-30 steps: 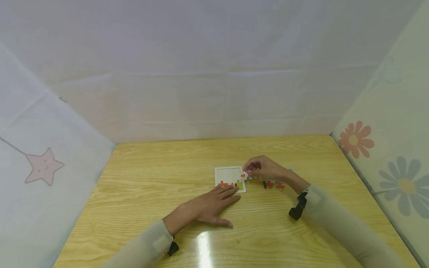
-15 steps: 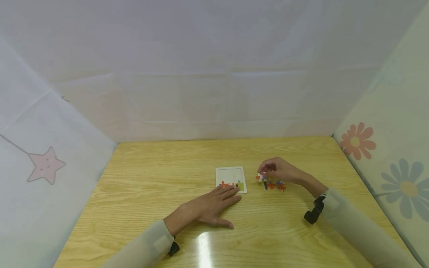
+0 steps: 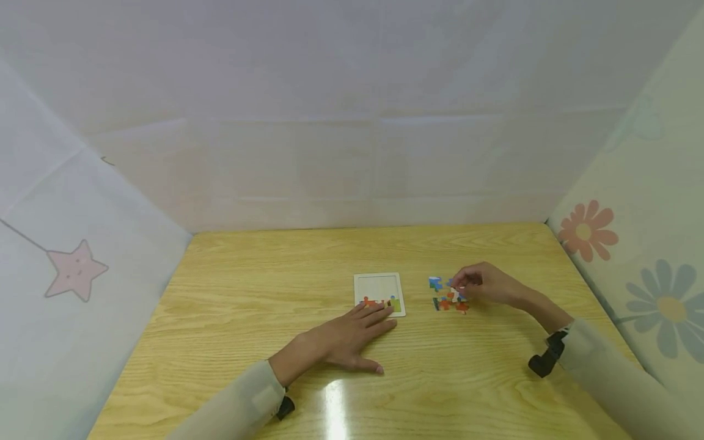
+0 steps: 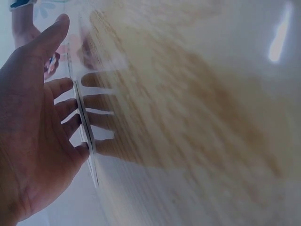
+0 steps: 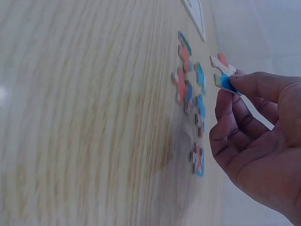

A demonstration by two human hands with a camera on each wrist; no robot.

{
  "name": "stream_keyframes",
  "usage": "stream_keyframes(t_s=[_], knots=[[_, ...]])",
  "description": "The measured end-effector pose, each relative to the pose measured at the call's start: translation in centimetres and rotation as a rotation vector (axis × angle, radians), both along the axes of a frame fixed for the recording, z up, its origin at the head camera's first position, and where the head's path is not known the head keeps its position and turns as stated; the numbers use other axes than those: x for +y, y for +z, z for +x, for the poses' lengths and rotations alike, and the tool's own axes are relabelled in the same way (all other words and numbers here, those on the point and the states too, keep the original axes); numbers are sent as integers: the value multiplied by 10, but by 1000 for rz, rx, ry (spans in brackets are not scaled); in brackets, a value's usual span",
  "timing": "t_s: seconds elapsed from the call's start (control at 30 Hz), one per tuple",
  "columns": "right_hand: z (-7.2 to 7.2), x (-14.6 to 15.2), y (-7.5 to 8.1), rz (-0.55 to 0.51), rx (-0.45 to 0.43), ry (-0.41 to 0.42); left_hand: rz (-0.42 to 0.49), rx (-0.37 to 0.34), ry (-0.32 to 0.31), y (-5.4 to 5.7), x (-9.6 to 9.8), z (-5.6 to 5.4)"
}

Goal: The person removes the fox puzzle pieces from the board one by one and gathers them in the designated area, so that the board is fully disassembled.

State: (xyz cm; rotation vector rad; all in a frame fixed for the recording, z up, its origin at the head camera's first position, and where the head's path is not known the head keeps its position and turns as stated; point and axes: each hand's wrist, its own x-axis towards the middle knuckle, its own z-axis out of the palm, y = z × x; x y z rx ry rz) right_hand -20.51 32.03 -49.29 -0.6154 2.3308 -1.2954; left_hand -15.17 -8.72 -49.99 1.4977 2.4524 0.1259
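Observation:
My right hand (image 3: 489,286) pinches a jigsaw piece (image 5: 225,77) between thumb and fingers, raised over the loose pieces. That piece is white, red and blue with a bit of green. Below and around it lie several loose jigsaw pieces (image 3: 435,283) in blue, red and green, some partly hidden by the hand. My left hand (image 3: 346,339) lies with fingers spread, its fingertips on the near edge of a white puzzle tray (image 3: 403,293). Along the tray's near side sit a red piece (image 3: 371,302) and a green piece (image 3: 395,304), partly covered by those fingers.
The wooden table (image 3: 264,275) extends around the tray on every side. A pale cloth wall (image 3: 308,165) stands behind it, and printed cloths flank it left and right. Light glares off the table near the left wrist.
My right hand has carried the jigsaw piece rightward, away from the tray's edge to above the loose pieces, uncovering a blue one. The left hand has stayed in place.

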Motion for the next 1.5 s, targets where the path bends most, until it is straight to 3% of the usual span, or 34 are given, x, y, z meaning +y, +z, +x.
stream_keyframes(t_s=[0.93,1.5], knots=[[19,49,-12,68,21,-31,-28,-10,15,2,1,2],[29,47,-13,182,252,-41,-25,-5,3,2,0,1]])
